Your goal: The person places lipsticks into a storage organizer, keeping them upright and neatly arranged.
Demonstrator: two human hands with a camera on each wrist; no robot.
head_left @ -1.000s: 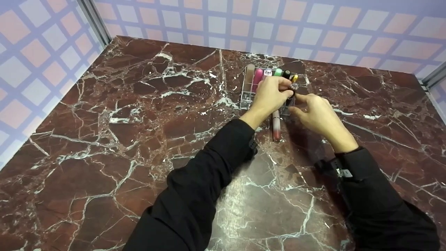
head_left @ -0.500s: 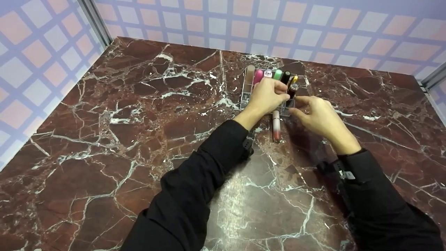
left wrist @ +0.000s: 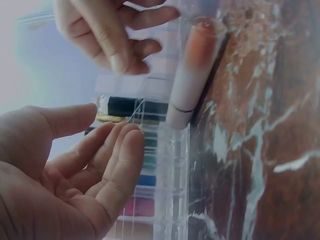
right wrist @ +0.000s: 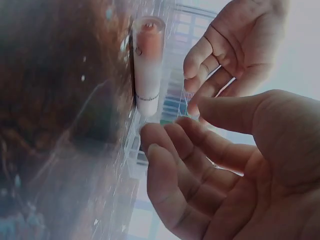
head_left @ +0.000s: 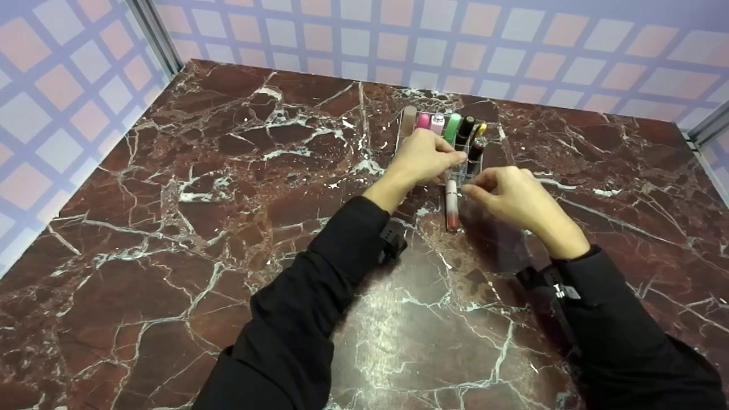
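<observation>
A white lip gloss tube [head_left: 451, 205] with a red end lies on the table in front of a clear compartmented organizer [head_left: 474, 173]. My left hand [head_left: 424, 156] hovers over the organizer's front left part; the left wrist view shows its fingers [left wrist: 122, 170] loosely bent, thumb apart, holding nothing. To the right of the tube is my right hand [head_left: 515, 196], its fingertips close to the tube's white end. In the right wrist view its fingers [right wrist: 165, 185] are relaxed around air. A dark tube [head_left: 476, 151] with a glittery top stands in the organizer's right front compartment.
Behind my left hand, the organizer holds several upright tubes: brown [head_left: 409, 117], pink [head_left: 423, 121], green [head_left: 452, 126], black [head_left: 466, 130] and one with a gold top [head_left: 482, 130]. A patterned panel [head_left: 353, 42] borders the back of the marbled table [head_left: 228, 216].
My left hand has let go of the dark tube and drawn back left and toward me. My right hand has left the organizer's right side and moved slightly nearer the lip gloss tube.
</observation>
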